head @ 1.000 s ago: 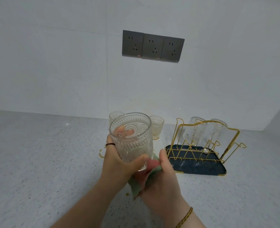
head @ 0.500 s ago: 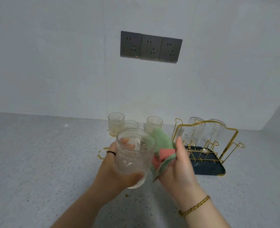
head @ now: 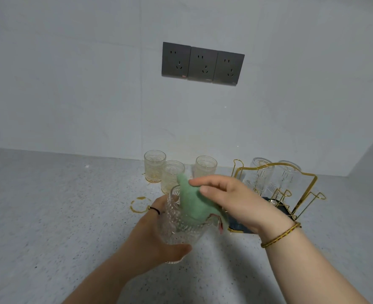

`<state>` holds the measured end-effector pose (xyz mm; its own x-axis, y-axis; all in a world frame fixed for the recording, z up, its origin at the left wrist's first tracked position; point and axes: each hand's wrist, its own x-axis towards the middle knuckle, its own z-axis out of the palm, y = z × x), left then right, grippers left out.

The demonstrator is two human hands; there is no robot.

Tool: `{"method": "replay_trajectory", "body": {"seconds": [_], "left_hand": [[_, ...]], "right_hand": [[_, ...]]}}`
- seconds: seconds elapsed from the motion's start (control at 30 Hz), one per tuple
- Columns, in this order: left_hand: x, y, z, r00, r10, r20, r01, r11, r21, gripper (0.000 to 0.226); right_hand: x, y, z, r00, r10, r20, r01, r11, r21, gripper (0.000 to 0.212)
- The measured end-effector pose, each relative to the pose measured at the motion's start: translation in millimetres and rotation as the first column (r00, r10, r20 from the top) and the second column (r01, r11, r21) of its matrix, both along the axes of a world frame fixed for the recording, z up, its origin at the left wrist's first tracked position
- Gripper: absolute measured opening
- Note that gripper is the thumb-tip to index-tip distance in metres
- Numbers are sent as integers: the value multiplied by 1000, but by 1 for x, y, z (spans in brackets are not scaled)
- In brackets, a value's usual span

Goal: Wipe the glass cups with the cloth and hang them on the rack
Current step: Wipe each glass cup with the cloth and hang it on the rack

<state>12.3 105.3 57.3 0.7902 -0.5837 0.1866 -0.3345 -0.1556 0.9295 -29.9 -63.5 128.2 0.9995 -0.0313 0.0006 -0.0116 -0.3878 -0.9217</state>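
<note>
Plainly, from the head view, we were in the middle of wiping. Our left hand (head: 157,242) was wrapped round the lower body of a ribbed glass cup (head: 181,229), thumb across the near side, holding it tilted above the speckled counter (head: 49,216) with its mouth turned toward the right. Our right hand (head: 236,202) had the green cloth (head: 192,205) in its grasp. The fingers lay nearly straight over the cloth and the thumb was out of sight beneath it. Part of the cloth was already stuffed into the mouth of the cup, and a corner stood up above the rim.

Behind our hands, three more patterned cups (head: 155,165) stood upright near the wall, two of them close together. A yellowish ring stain (head: 139,205) marked the counter just left of the held cup. To the right stood the gold wire rack (head: 308,194) on its dark tray (head: 240,227), with two inverted cups (head: 261,174) already hanging on it and several prongs free toward the front.

We judged the inside of this cup to be only partly wiped. The next move called for turning the cloth round inside while the left hand kept the cup steady, then drawing the cloth out, flipping the cup over and lowering it onto a free prong without knocking the two glasses already hung
</note>
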Motion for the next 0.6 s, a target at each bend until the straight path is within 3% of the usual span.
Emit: {"method": "replay_trajectory", "body": {"seconds": [0.1,0.27,0.37,0.47,0.6], "left_hand": [[-1,-3,-4,999,-37,2,37,999,31,80],[1,-6,-9,996,36,86,-41,997,60,77],[5,-7,-13,988,59,141,-82,984,160,79],[6,-7,-21,971,104,216,-143,975,170,88],[3,-12,-31,959,173,227,-196,977,86,90]], "right_hand": [[9,10,-3,993,3,114,46,906,-422,35],[16,16,-6,997,-60,56,82,752,-654,19],[21,17,-11,990,-132,-50,59,710,-702,32],[21,12,-12,975,-159,-157,14,744,-668,38],[19,7,-12,977,-109,-185,-17,819,-574,21]]}}
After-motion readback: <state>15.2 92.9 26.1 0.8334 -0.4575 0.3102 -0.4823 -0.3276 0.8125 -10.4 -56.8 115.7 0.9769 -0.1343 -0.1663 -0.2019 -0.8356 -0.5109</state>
